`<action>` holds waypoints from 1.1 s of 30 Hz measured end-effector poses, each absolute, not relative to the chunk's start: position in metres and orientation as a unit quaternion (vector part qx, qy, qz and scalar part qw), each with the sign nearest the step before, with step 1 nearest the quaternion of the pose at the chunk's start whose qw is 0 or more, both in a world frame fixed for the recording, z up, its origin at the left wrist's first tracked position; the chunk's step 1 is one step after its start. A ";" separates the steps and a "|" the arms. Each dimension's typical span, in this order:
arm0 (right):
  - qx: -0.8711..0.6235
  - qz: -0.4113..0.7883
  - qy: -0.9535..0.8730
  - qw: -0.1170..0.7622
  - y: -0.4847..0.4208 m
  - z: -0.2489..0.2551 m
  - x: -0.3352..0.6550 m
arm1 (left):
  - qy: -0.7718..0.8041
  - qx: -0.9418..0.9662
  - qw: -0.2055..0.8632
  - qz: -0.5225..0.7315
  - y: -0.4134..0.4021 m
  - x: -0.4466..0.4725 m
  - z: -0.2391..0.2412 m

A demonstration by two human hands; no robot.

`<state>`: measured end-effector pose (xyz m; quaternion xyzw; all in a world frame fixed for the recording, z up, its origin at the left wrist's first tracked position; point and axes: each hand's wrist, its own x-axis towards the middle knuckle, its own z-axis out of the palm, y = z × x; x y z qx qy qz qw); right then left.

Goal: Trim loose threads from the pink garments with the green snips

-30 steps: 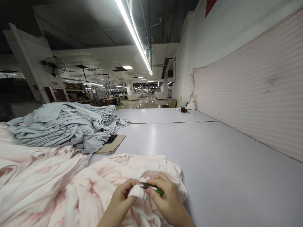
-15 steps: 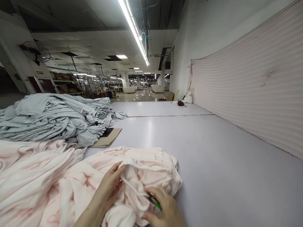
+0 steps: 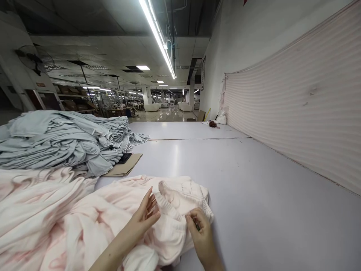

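Observation:
A pale pink garment (image 3: 167,235) of soft, plush-looking cloth lies bunched on the table, its gathered, ribbed edge (image 3: 166,203) turned upward. My left hand (image 3: 145,212) is at the left side of that edge, thumb and fingers apart, not gripping the cloth. At the right side of the same edge, my right hand (image 3: 202,235) is closed, with thumb and forefinger pinched by the cloth. Inside its curled fingers a bit of small thread snips (image 3: 197,226) shows, mostly hidden; whether the fingertips also pinch cloth or a thread I cannot tell.
More pink garments (image 3: 36,222) are heaped at left, with a tall pile of grey-blue garments (image 3: 62,141) behind them. A brown cardboard piece (image 3: 126,165) with a dark flat object (image 3: 124,158) lies beside the pile. Pink striped cloth (image 3: 296,98) covers the right wall along the table (image 3: 254,195).
My left hand has let go of the ribbed edge and opened. My right hand has lifted and turned, covering most of the green-handled snips. The ribbed edge now stands spread open.

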<state>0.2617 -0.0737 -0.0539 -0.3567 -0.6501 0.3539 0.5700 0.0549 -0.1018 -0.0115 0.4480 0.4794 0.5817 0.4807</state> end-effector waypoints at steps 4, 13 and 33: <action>-0.367 0.348 -0.690 0.518 -0.086 -0.047 0.272 | 0.474 0.450 0.478 0.587 -0.100 0.052 -0.017; -0.386 0.011 -0.850 0.358 -0.101 -0.037 0.270 | 0.466 0.443 0.484 0.594 -0.096 0.048 -0.021; -0.417 0.088 -0.812 0.398 -0.083 -0.032 0.262 | 0.452 0.391 0.528 0.603 -0.097 0.046 -0.005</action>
